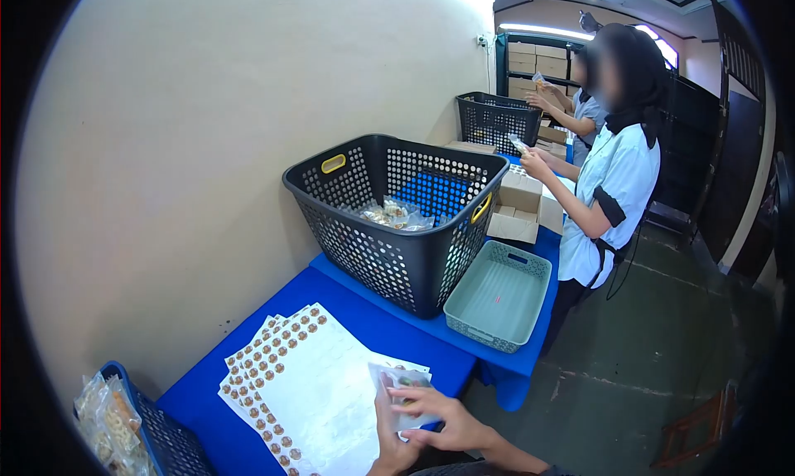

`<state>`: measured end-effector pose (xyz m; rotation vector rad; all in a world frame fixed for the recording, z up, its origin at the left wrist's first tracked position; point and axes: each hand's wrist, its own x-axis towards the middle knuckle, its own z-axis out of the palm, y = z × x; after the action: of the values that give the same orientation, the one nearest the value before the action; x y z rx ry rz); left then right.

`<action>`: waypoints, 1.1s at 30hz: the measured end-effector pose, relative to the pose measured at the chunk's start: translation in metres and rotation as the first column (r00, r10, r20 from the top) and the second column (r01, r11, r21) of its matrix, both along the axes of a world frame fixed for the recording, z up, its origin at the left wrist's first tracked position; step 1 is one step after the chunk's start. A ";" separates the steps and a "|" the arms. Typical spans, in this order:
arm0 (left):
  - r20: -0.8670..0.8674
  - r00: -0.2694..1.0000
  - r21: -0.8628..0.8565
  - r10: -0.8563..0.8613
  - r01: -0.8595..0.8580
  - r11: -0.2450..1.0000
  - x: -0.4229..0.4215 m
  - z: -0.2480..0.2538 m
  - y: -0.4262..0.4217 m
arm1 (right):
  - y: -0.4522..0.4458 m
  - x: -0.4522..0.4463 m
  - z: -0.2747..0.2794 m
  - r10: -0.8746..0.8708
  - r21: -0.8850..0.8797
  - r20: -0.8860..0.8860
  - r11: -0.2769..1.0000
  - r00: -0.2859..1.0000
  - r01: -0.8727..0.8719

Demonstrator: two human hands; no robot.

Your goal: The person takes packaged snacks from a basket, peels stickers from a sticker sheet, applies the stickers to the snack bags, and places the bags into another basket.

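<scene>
In front of me, my left hand is closed on a clear plastic packet, gripping it from below and the left side. The contents are mostly covered by fingers, though something greenish shows through. My right hand lies across the front of the packet with its fingers spread and touching it. Under and left of the hands are sheets of round brown stickers, stacked unevenly on the blue table cloth. Much of the top sheet is bare white, with stickers left along its left and upper edges.
A large black perforated basket holding filled packets stands beyond the sheets, beside a grey-green tray. A dark blue basket of packets is at lower left. Two co-workers handle packets near cardboard boxes.
</scene>
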<state>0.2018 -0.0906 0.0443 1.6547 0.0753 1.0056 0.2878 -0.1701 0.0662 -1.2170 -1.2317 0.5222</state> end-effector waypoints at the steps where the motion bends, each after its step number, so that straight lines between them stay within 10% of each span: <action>1: -0.101 0.995 -0.160 -0.001 -0.015 0.987 -0.004 -0.008 0.002 | 0.000 0.000 -0.001 -0.034 0.027 0.189 0.999 0.981 0.030; 4: -0.180 0.981 -0.388 -0.072 -0.003 0.922 -0.012 -0.009 0.014 | -0.004 0.012 -0.010 -0.079 0.038 0.331 0.997 0.940 0.070; 6: -0.285 0.946 -0.318 -0.156 0.061 0.946 -0.016 -0.008 0.023 | -0.004 0.012 -0.009 -0.456 0.084 0.159 0.890 0.875 0.449; 9: -0.310 0.925 -0.332 -0.219 0.110 0.937 -0.017 -0.010 0.022 | -0.009 0.022 -0.020 -0.423 -0.015 0.028 0.906 0.906 0.423; 11: -0.274 0.942 -0.382 -0.192 0.077 0.921 -0.014 -0.009 0.017 | -0.015 0.025 -0.028 -0.064 -0.233 -0.163 0.972 0.985 0.024; 15: -0.057 0.996 -0.420 -0.073 0.043 0.906 0.002 -0.013 0.012 | -0.010 0.025 -0.034 -0.106 -0.222 -0.268 0.974 0.958 0.045; 18: -0.448 0.846 -0.380 -0.290 0.114 0.918 -0.002 -0.019 0.027 | -0.002 0.040 -0.034 -0.263 -0.164 -0.244 0.960 0.933 0.228; 28: -0.265 0.963 -0.372 -0.037 -0.067 0.926 0.058 -0.012 0.020 | 0.006 0.082 -0.018 -0.213 -0.303 0.067 0.927 0.975 0.224; 33: -0.230 0.972 -0.253 -0.043 -0.017 0.967 0.086 -0.002 0.020 | 0.013 0.116 -0.028 -0.141 -0.319 -0.048 0.940 0.989 0.119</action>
<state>0.2880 -0.0705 0.0427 1.5270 0.3370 0.7523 0.4040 -0.1571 0.0379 -1.5257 -1.0236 0.6761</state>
